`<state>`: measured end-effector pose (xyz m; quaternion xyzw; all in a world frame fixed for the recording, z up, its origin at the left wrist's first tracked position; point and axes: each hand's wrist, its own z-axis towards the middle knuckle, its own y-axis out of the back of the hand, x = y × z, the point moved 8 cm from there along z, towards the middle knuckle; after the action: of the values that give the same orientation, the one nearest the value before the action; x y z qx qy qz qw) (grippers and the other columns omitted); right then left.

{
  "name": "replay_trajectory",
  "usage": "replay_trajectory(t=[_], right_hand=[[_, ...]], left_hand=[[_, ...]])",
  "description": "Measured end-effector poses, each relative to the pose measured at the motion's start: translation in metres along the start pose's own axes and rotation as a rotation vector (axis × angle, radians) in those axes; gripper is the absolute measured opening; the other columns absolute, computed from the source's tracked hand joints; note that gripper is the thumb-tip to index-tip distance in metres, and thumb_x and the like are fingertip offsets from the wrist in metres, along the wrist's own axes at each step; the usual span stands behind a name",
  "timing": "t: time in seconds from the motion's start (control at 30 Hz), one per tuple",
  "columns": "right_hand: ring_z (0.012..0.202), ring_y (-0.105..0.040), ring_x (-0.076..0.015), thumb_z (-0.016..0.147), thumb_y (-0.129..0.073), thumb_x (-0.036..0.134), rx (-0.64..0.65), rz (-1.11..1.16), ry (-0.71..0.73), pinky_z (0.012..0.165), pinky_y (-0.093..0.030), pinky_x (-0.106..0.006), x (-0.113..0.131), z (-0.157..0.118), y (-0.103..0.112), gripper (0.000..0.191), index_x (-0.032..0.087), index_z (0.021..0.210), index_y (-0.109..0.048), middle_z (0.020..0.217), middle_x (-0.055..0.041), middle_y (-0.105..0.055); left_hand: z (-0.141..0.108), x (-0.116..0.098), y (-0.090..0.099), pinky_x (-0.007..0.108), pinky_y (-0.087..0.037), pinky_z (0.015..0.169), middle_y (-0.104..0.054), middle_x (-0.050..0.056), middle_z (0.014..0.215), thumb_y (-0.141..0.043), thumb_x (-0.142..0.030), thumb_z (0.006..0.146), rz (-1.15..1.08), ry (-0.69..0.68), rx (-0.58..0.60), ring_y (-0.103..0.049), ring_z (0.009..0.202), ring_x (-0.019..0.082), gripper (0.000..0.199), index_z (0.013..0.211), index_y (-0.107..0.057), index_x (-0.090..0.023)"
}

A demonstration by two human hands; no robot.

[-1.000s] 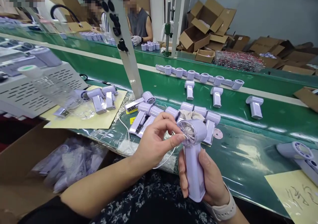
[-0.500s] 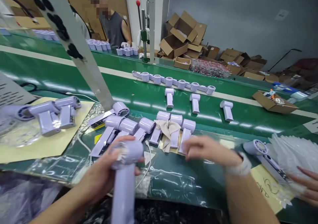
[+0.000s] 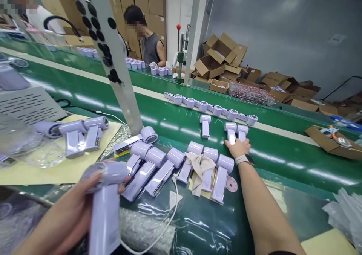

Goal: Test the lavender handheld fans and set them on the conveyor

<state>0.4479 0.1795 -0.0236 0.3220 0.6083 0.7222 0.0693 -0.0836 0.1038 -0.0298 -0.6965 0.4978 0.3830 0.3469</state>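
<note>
A lavender handheld fan point(image 3: 106, 213) is in my left hand point(image 3: 73, 206), its round head toward the top and its handle pointing down. Out over the green belt, my right hand point(image 3: 239, 148) has its fingers round the lower ends of two lavender fans point(image 3: 230, 129) lying side by side. Another fan point(image 3: 205, 126) lies alone to their left. Several fans point(image 3: 155, 159) rest in a row on the near bench, with a beige cloth point(image 3: 199, 168) draped over some. More fans lie end to end point(image 3: 203, 106) along the belt's white stripe.
A slanted metal post point(image 3: 121, 81) rises left of centre. Fans lie on yellow paper point(image 3: 113, 134) at left. A white cable point(image 3: 169, 225) curls across the bench. Plastic bags point(image 3: 345, 213) sit at right. An open carton point(image 3: 333, 142) stands on the belt; a person point(image 3: 152, 48) works behind.
My right hand has reached forward from the bench onto the belt and taken hold of two fans, now together. My left hand, with its fan, has shifted left. The view has turned.
</note>
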Motion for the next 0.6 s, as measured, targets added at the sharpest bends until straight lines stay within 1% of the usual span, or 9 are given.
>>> replay_trajectory(t=[0.1,0.2,0.3,0.37,0.4,0.47,0.5,0.53,0.6], right_hand=[[0.114,-0.065,-0.0269,0.097,-0.069,0.040,0.052,-0.032,0.014,0.101,-0.053,-0.049,-0.013,-0.019,0.009,0.032,0.015,0.117,-0.069,0.122,-0.0107,-0.068],[0.106,-0.067,-0.0360,0.087,-0.064,0.051,0.073,-0.056,0.012,0.096,-0.054,-0.050,-0.054,-0.080,0.021,0.040,0.013,0.088,-0.076,0.101,-0.0169,-0.069],[0.113,-0.064,-0.0457,0.079,-0.053,0.067,0.028,-0.088,-0.067,0.098,-0.052,-0.058,-0.097,-0.160,0.020,0.063,0.011,0.094,-0.078,0.120,-0.0263,-0.063],[0.123,-0.059,-0.0504,0.071,-0.057,0.073,0.039,-0.106,-0.070,0.101,-0.051,-0.063,-0.104,-0.198,0.019,0.069,0.015,0.103,-0.079,0.131,-0.0270,-0.060],[0.128,-0.055,-0.0532,0.069,-0.059,0.075,0.025,-0.130,-0.049,0.102,-0.049,-0.066,-0.098,-0.207,0.024,0.072,0.017,0.106,-0.079,0.135,-0.0269,-0.059],[0.139,-0.043,-0.0582,0.071,-0.057,0.080,-0.081,-0.206,0.009,0.106,-0.042,-0.074,-0.067,-0.204,0.047,0.076,0.019,0.112,-0.078,0.142,-0.0282,-0.056],[0.146,-0.035,-0.0568,0.079,-0.052,0.078,-0.177,-0.233,0.054,0.110,-0.037,-0.075,-0.041,-0.192,0.063,0.077,0.017,0.119,-0.076,0.149,-0.0286,-0.050],[0.150,-0.032,-0.0518,0.086,-0.050,0.072,-0.199,-0.229,0.133,0.115,-0.035,-0.071,-0.010,-0.175,0.072,0.071,0.017,0.124,-0.074,0.154,-0.0267,-0.047],[0.154,-0.030,-0.0425,0.098,-0.050,0.055,-0.025,-0.222,0.218,0.121,-0.031,-0.063,0.052,-0.128,0.066,0.052,0.017,0.125,-0.073,0.151,-0.0235,-0.053]], left_hand=[[-0.012,-0.012,-0.022,0.031,-0.061,0.060,-0.080,0.001,0.079,-0.092,-0.059,0.043,-0.116,0.000,0.023,-0.068,0.060,0.023,0.072,0.108,-0.065,-0.044],[-0.008,-0.023,-0.019,0.033,-0.058,0.057,-0.079,-0.002,0.075,-0.089,-0.063,0.052,-0.089,-0.077,0.113,-0.067,0.055,0.023,0.063,0.107,-0.063,-0.047],[0.003,-0.021,-0.005,0.034,-0.053,0.054,-0.077,-0.002,0.070,-0.085,-0.064,0.057,-0.079,-0.096,0.147,-0.065,0.052,0.024,0.052,0.101,-0.064,-0.045],[0.007,-0.018,-0.004,0.034,-0.050,0.051,-0.075,-0.001,0.068,-0.081,-0.064,0.059,-0.078,-0.109,0.195,-0.062,0.048,0.023,0.047,0.097,-0.065,-0.043],[0.007,-0.018,-0.006,0.034,-0.049,0.050,-0.075,-0.001,0.068,-0.080,-0.066,0.061,-0.068,-0.123,0.237,-0.062,0.048,0.023,0.046,0.098,-0.066,-0.042],[0.001,-0.021,-0.011,0.035,-0.049,0.051,-0.074,0.000,0.072,-0.077,-0.071,0.063,-0.022,-0.173,0.349,-0.063,0.050,0.024,0.050,0.101,-0.067,-0.041],[-0.004,-0.024,-0.009,0.036,-0.051,0.052,-0.075,0.001,0.077,-0.078,-0.072,0.062,0.014,-0.219,0.384,-0.065,0.054,0.025,0.054,0.105,-0.068,-0.041],[-0.010,-0.029,-0.003,0.036,-0.053,0.056,-0.076,0.001,0.086,-0.081,-0.071,0.060,0.055,-0.275,0.386,-0.068,0.061,0.027,0.058,0.109,-0.068,-0.042],[-0.028,-0.036,0.020,0.037,-0.059,0.069,-0.075,0.002,0.111,-0.084,-0.062,0.066,0.109,-0.372,0.322,-0.071,0.085,0.028,0.061,0.119,-0.066,-0.040]])
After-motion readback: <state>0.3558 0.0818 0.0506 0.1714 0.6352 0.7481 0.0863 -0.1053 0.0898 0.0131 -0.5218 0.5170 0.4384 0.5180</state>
